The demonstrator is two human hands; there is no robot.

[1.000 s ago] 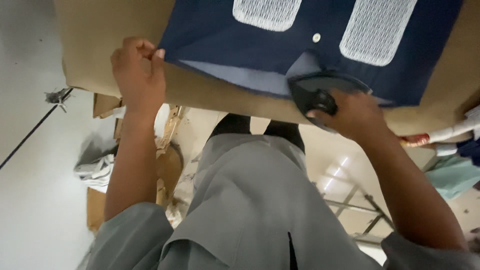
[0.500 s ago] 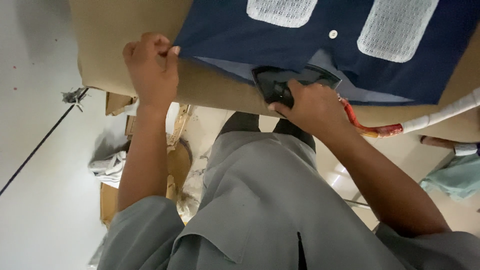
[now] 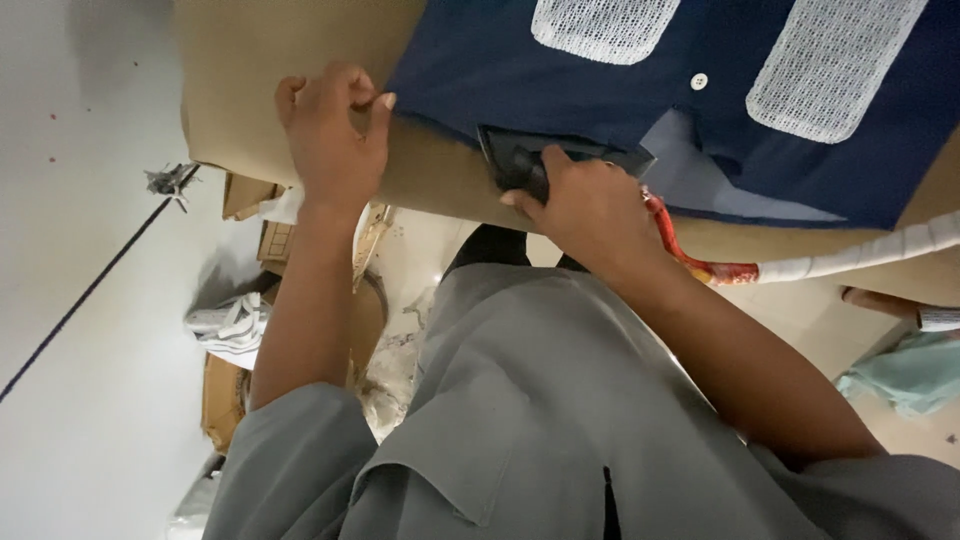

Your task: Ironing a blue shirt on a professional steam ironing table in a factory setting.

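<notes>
On board, R hand (image 3: 590,205) grips iron (image 3: 520,160), L hand (image 3: 335,135) pinches shirt (image 3: 620,90).

A tan padded board (image 3: 250,90) fills the top. Below it, flattened brown cardboard pieces (image 3: 225,400) and crumpled white cloth (image 3: 228,322) lie on a pale floor (image 3: 80,420). A pale green cloth (image 3: 905,370) lies at the right edge.

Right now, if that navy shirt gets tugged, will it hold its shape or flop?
Probably flops: the shirt lies flat and thin on the board. Its corner bends where the left hand pinches it. Likely light; the iron under the right hand pins it.
</notes>
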